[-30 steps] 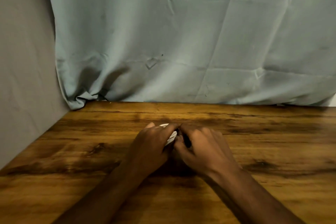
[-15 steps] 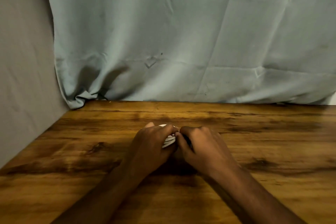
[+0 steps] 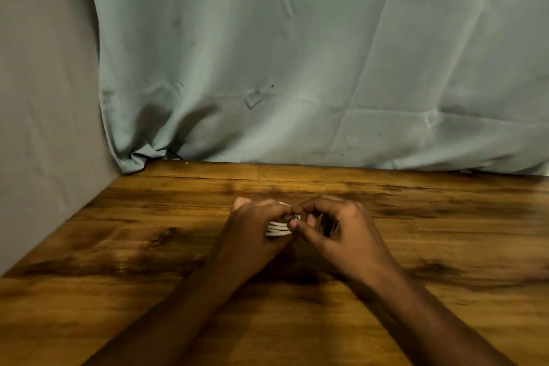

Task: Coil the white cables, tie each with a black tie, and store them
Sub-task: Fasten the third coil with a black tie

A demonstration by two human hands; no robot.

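wooden table (image 3: 148,246) bare around the work | left hand (image 3: 252,232) clamped on coiled white cable (image 3: 277,229) mid-table | right hand (image 3: 335,232) pinches black tie (image 3: 292,218) at coil | advice: keep loops squeezed flat, draw tie snug

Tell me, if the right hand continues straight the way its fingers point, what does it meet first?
Its fingers point left, so the right hand would probably first meet the coiled white cable held in the left hand's grip; they look almost touching, though depth is unclear.
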